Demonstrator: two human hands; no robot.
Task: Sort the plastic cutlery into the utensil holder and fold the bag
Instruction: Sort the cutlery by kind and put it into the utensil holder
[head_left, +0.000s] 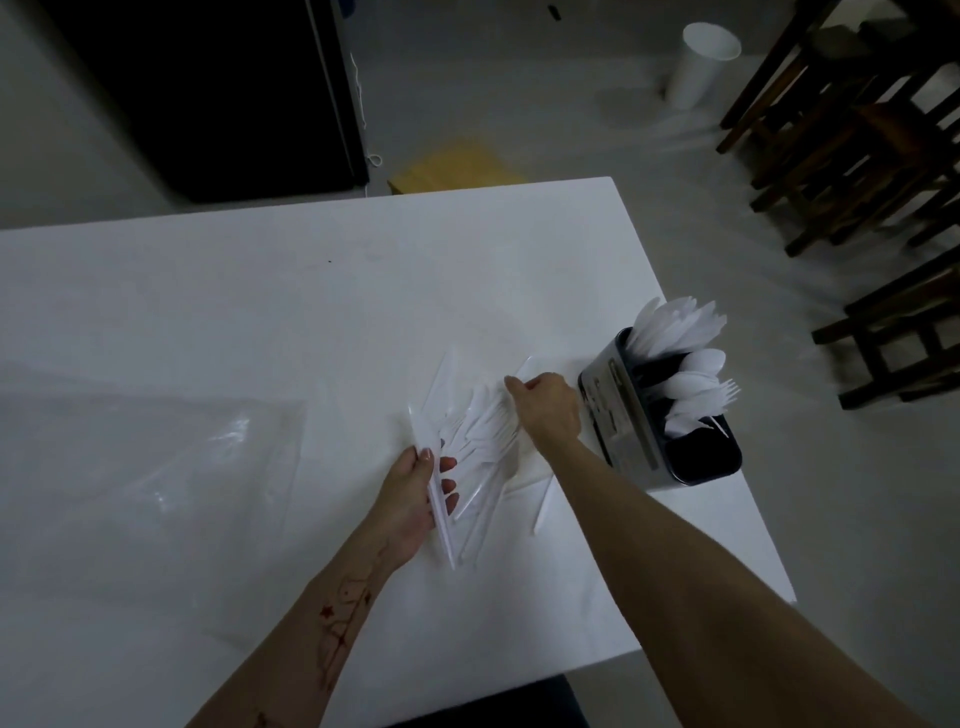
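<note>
On the table (311, 291) I see the bag (156, 467) lying flat at left, the holder (623, 415) part-filled at right, my left hand (410, 499) gripping a loose cutlery (478, 431) bundle and my right hand (550, 405) pinching one piece, so slippery stragglers may scatter.

Dim, grey cast; wide-angle bending at edges; motion blur on chairs (857, 156).
</note>
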